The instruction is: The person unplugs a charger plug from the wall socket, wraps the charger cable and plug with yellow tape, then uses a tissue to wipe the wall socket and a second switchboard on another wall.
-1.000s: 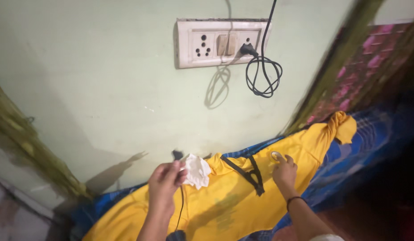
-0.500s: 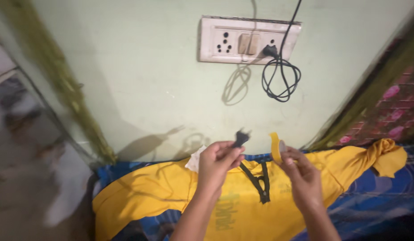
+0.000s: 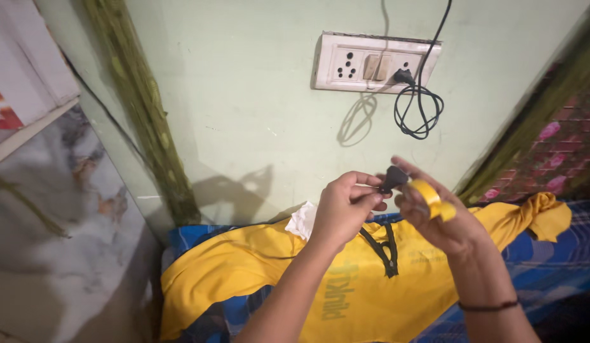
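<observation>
My left hand (image 3: 344, 208) pinches a small black plug (image 3: 391, 179) at chest height in front of the wall. My right hand (image 3: 438, 219) holds a roll of yellow tape (image 3: 428, 198) right against the plug, so the two hands nearly touch. Below them lies a yellow garment (image 3: 269, 270) with a black drawstring (image 3: 387, 249), spread over a blue checked cloth (image 3: 549, 267). A crumpled white cloth (image 3: 302, 220) lies on the garment just under my left hand.
A white wall socket panel (image 3: 374, 62) is mounted on the pale green wall, with a black cord (image 3: 419, 111) plugged in and coiled below it. Green patterned curtains (image 3: 142, 108) hang at the left and right. Marble-like flooring (image 3: 60, 254) shows at the left.
Both hands rose from the garment and came together. The left let go of the white cloth and took the black plug; the right picked up the yellow tape roll. The view swung left.
</observation>
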